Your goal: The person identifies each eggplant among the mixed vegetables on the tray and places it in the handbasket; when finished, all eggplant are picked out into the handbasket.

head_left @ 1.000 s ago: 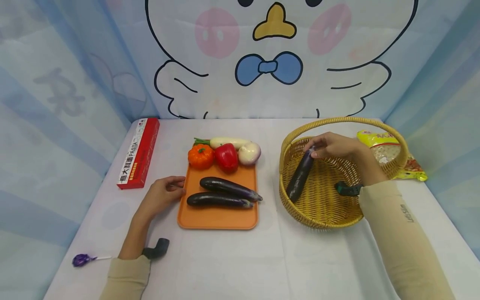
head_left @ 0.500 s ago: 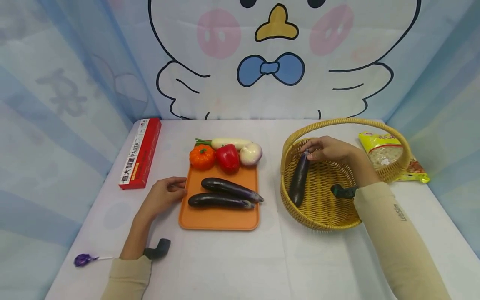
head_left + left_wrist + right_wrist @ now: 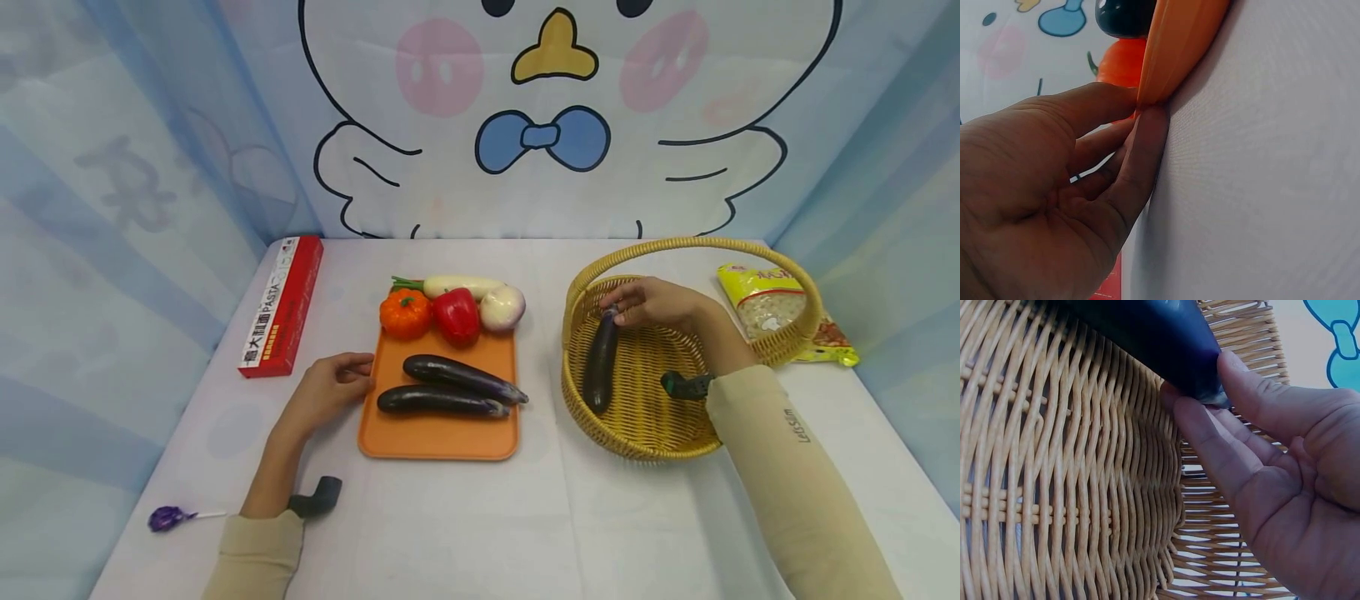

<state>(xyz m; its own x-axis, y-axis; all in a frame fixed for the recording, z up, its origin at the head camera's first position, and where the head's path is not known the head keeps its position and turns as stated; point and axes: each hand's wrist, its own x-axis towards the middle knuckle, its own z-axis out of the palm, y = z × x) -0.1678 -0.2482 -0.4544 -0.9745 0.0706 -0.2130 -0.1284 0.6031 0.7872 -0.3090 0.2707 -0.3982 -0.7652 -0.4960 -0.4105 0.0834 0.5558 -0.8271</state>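
Note:
My right hand (image 3: pixel 660 302) reaches into the wicker basket (image 3: pixel 652 433) and pinches the stem end of an eggplant (image 3: pixel 600 362), which lies lengthwise along the basket's left side. In the right wrist view, thumb and fingers (image 3: pixel 1200 422) meet at the eggplant's narrow tip. My left hand (image 3: pixel 330 390) holds the left rim of an orange tray (image 3: pixel 438 440) between thumb and fingers; the left wrist view shows the fingertips (image 3: pixel 1150 119) at that rim, close to the tabletop. Two more eggplants (image 3: pixel 461 377) lie side by side on the tray, stem ends past its right edge.
An orange pumpkin (image 3: pixel 406 315), a red bell pepper (image 3: pixel 456 317), a white-and-purple turnip (image 3: pixel 502 308) and a white radish (image 3: pixel 461 286) crowd the tray's far end. A red pasta box (image 3: pixel 281 308) is at left, a lollipop (image 3: pixel 167 518) near front left, a yellow food packet (image 3: pixel 768 304) behind the basket.
The eggplant in my right hand has swung more upright and settled lower in the basket, the hand moving slightly down toward me. The left hand keeps its hold on the tray.

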